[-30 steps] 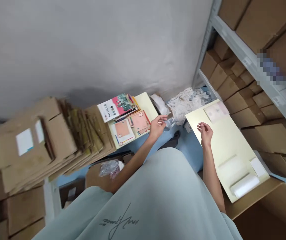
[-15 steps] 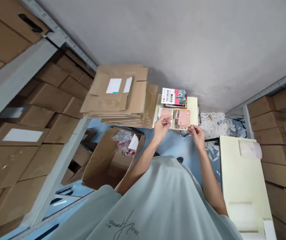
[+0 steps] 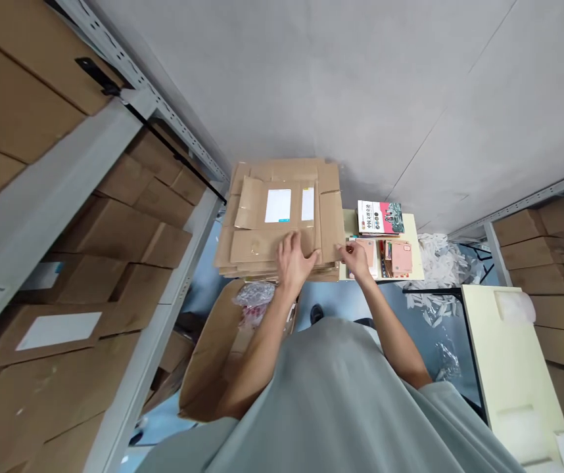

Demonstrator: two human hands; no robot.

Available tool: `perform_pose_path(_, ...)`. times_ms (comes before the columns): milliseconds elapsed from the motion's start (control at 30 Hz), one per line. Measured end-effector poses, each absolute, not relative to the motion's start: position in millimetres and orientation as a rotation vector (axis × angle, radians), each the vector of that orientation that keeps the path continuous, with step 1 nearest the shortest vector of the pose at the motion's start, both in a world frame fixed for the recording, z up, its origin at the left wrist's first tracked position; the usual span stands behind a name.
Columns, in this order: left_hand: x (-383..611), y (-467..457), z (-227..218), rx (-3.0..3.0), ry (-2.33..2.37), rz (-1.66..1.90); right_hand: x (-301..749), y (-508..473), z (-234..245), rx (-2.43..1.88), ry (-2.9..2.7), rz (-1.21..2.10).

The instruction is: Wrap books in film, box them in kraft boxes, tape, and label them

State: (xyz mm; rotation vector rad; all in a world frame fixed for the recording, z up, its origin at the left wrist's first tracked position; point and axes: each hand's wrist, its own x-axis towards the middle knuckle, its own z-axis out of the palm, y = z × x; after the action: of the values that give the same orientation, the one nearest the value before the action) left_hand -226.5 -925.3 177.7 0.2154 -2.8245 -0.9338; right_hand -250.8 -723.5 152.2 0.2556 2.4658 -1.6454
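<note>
A pile of flattened cardboard boxes (image 3: 275,246) lies in front of me, the top one bearing two white labels. My left hand (image 3: 292,264) rests on the pile's front part, fingers on the cardboard and thumb spread to the right. At the pile's right edge, my right hand (image 3: 355,258) has thumb and forefinger pinched on the cardboard; the exact layer between them is hard to make out. Just beyond that hand are pink notebooks (image 3: 401,257) and a booklet with a white and pink cover (image 3: 379,217) on a pale yellow tabletop (image 3: 413,230).
An open carton (image 3: 203,368) with clear plastic-wrapped items stands below the pile. Shelves of cardboard boxes (image 3: 99,217) rise at left, and more boxes (image 3: 553,269) at right. A second pale table (image 3: 503,355) is at right. White scraps (image 3: 440,263) lie on the floor.
Both hands have moved left, away from the pink notebooks and onto the flattened cardboard. The view has turned left, so the pile now sits nearer the middle.
</note>
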Motion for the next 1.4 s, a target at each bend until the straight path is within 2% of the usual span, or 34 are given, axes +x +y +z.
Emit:
perform_pose_path(167, -222, -949, 185, 0.372, -2.954, -0.902, -239, -741, 172, 0.317, 2.213, -1.943)
perform_pose_path(333, -211, -990, 199, 0.520, -2.662, -1.002, -233, -746, 224, 0.237, 2.203, -2.082)
perform_pose_path(467, -207, -1005, 208, 0.500, -2.543, -1.007, -215, -692, 283, 0.337, 2.490, -2.134)
perform_pose_path(667, -213, -969, 194, 0.248, -2.761, -1.183, -135, -587, 342, 0.590, 2.845, -2.203)
perform_pose_path(833, -234, -898, 207, -0.314, -2.567, -1.596, -43, -547, 351, 0.933, 2.886, -2.071)
perform_pose_path(1000, -261, -791, 244, -0.792, -2.442, -1.871, 43, -521, 357, 1.205, 3.016, -1.680)
perform_pose_path(1100, -265, -715, 251, -0.964, -2.418, -2.005, 89, -507, 358, 1.341, 3.066, -1.370)
perform_pose_path(1233, -248, -605, 231, -1.095, -2.456, -2.183, 142, -473, 342, 1.462, 3.067, -0.999)
perform_pose_path(1400, -212, -461, 190, -1.181, -2.695, -2.202, 204, -396, 318, 1.607, 2.948, -1.052)
